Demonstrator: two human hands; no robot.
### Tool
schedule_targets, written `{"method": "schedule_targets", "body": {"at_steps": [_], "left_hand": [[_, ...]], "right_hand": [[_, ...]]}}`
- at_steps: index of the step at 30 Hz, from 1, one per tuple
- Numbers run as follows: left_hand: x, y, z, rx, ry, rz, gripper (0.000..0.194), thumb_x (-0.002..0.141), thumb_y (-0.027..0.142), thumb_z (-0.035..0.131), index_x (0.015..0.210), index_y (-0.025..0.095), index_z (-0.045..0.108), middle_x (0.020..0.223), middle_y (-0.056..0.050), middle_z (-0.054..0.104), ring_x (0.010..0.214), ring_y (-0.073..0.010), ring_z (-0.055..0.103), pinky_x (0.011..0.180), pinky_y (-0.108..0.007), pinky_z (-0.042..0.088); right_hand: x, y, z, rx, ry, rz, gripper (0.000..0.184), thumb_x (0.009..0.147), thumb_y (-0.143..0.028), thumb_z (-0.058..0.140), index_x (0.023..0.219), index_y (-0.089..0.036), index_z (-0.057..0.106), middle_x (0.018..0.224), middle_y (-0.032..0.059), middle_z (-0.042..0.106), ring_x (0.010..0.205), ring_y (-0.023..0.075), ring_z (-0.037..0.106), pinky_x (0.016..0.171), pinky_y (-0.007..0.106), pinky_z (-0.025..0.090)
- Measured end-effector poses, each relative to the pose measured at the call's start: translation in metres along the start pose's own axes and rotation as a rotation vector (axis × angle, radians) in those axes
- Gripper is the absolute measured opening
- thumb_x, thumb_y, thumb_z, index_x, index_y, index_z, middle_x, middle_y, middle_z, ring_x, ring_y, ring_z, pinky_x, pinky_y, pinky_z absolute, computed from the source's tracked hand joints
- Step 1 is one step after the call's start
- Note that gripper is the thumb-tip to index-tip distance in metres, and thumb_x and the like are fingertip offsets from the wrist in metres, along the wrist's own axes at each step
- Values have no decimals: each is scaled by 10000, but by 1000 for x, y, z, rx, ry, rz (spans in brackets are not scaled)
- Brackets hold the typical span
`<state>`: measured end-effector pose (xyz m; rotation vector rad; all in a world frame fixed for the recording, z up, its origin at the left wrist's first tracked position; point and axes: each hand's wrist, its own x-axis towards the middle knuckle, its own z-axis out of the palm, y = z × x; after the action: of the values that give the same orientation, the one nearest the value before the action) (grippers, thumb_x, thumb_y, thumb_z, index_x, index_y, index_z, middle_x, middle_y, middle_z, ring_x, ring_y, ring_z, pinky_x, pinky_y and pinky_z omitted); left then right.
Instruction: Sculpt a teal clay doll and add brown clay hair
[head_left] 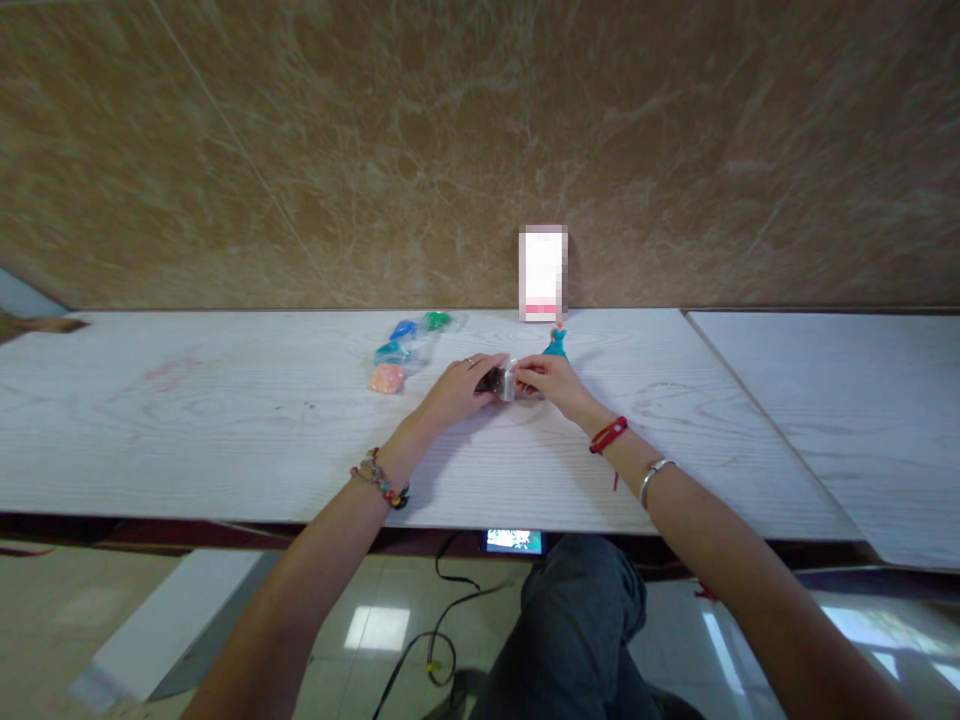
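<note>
Between my two hands is a small clear plastic bag (pixel 508 382) with dark brown material inside. My left hand (pixel 466 386) grips the bag's dark, filled end. The fingertips of my right hand (pixel 553 382) pinch close to its clear edge on the right. Just behind my right hand stands a small figure in a blue dress (pixel 556 342), its lower part hidden by the hand. To the left of my left hand lie small bags of soft coloured material: peach (pixel 387 378), teal (pixel 391 352), blue (pixel 403 330) and green (pixel 436 320).
A phone-like upright screen (pixel 543 272), blurred out, leans against the brown marbled wall (pixel 420 150). The white wood-grain table (pixel 225 430) has a seam on the right. Under its front edge are a lit screen (pixel 513 541), a black cable (pixel 442 632) and a white box (pixel 180 620).
</note>
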<state>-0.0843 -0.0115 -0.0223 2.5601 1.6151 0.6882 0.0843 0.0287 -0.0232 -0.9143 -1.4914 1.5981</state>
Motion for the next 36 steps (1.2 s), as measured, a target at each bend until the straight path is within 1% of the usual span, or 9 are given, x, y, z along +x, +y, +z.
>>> {"method": "schedule_targets", "body": {"at_steps": [12, 14, 16, 18, 19, 23, 26, 30, 36], "left_hand": [[1, -4, 4, -31, 4, 40, 558, 706, 183, 581, 1234, 186, 401, 1110, -82, 551, 971, -207, 542, 845, -362, 428], [1, -4, 4, -21, 52, 68, 548, 693, 154, 581, 1214, 189, 416, 1147, -85, 512, 1038, -210, 503, 875, -357, 413], [-1, 0, 2, -3, 157, 63, 535, 674, 142, 592, 1183, 193, 436, 1179, -90, 460, 1103, -217, 446, 911, -362, 389], [-3, 6, 0, -11, 237, 29, 488, 668, 189, 615, 1130, 184, 459, 1131, -89, 457, 1074, -213, 447, 893, -357, 395], [-5, 10, -2, -34, 239, 13, 450, 672, 233, 623, 1091, 174, 470, 1068, -81, 479, 1011, -201, 475, 854, -343, 414], [-7, 23, -7, -142, 134, -41, 287, 722, 389, 575, 886, 171, 487, 787, -10, 530, 731, -140, 509, 668, -273, 423], [-6, 26, -7, -131, 123, -122, 215, 746, 377, 544, 767, 178, 465, 679, 14, 518, 642, -128, 484, 604, -257, 387], [-5, 23, -5, -127, 57, -103, 112, 786, 281, 481, 743, 180, 464, 691, 6, 535, 621, -119, 484, 583, -246, 373], [-7, 24, -4, -89, 53, -105, 136, 752, 301, 519, 739, 177, 466, 680, -1, 537, 638, -137, 501, 596, -261, 385]], "right_hand": [[-2, 1, 1, -15, 14, -2, 69, 581, -182, 602, 635, -163, 564, 504, -59, 546, 453, 52, 476, 483, 197, 386], [-1, 1, 2, -20, 18, -5, 61, 593, -190, 598, 629, -164, 556, 501, -58, 540, 446, 53, 473, 482, 199, 390], [-1, 1, 3, -34, 36, -22, 54, 609, -192, 592, 620, -165, 546, 498, -55, 535, 445, 58, 477, 484, 204, 396], [0, 1, 4, -61, 78, -57, 57, 632, -193, 581, 613, -167, 534, 500, -49, 532, 447, 65, 481, 490, 212, 402], [0, 2, 5, -80, 100, -76, 65, 644, -196, 575, 610, -169, 528, 502, -45, 532, 450, 69, 483, 494, 217, 403], [0, 6, 6, -223, 102, -188, 74, 678, -206, 553, 620, -170, 526, 533, -30, 529, 494, 88, 495, 524, 235, 404], [0, 10, 6, -368, 22, -331, 47, 686, -182, 537, 642, -169, 538, 614, -16, 552, 584, 98, 510, 582, 240, 402], [2, 11, 5, -470, -23, -438, 59, 718, -184, 509, 663, -172, 525, 695, 0, 557, 690, 114, 507, 649, 247, 402], [2, 9, 4, -551, -60, -412, 60, 732, -168, 497, 672, -172, 501, 706, 4, 529, 685, 119, 489, 661, 257, 399]]}}
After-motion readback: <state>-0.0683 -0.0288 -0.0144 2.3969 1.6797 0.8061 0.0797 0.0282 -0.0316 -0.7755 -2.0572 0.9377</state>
